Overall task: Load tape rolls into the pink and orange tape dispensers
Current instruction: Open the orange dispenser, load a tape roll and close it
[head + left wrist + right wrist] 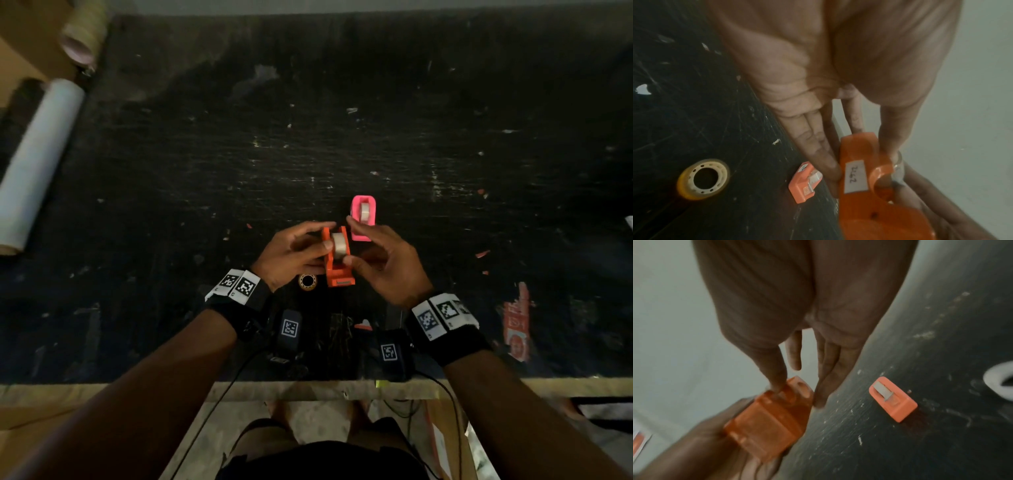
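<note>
Orange dispenser (337, 260) with its tape roll (339, 244) is pinched by the left hand (291, 253) and right hand (387, 263) above the table (445, 137), likely to seat it; pink dispenser (363, 219) stands loaded behind

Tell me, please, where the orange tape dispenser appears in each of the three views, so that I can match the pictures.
Head view: orange tape dispenser at centre, held between both hands above the black table.
Left wrist view: lower right, beyond the left hand's fingers, white label facing the camera.
Right wrist view: lower left, blurred, under the right thumb.
Shared landmark: the pink tape dispenser, lying on the table in every view.
</note>
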`<action>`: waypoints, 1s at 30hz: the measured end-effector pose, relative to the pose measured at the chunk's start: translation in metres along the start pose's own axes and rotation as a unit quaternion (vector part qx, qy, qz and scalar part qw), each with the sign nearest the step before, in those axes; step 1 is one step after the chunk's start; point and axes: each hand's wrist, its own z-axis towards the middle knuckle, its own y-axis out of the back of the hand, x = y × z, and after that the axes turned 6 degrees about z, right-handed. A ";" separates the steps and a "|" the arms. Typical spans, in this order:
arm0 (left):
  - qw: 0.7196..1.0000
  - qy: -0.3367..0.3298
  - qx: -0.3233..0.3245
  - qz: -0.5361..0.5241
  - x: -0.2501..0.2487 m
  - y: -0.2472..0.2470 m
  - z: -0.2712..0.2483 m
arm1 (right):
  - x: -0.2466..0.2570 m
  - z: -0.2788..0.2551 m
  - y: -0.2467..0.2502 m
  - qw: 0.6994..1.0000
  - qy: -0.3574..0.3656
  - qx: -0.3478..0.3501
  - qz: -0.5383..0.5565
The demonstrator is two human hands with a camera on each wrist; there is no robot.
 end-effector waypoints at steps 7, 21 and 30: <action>1.000 0.013 -0.011 0.007 0.000 -0.004 0.002 | 0.020 0.003 -0.005 0.970 0.112 -0.003 -0.217; 0.999 -0.010 -0.039 0.031 0.007 0.001 0.005 | 0.014 0.009 -0.009 0.962 0.151 0.017 -0.226; 0.994 -0.007 -0.104 0.038 0.023 0.003 0.017 | 0.004 0.004 -0.018 0.978 0.130 0.000 -0.161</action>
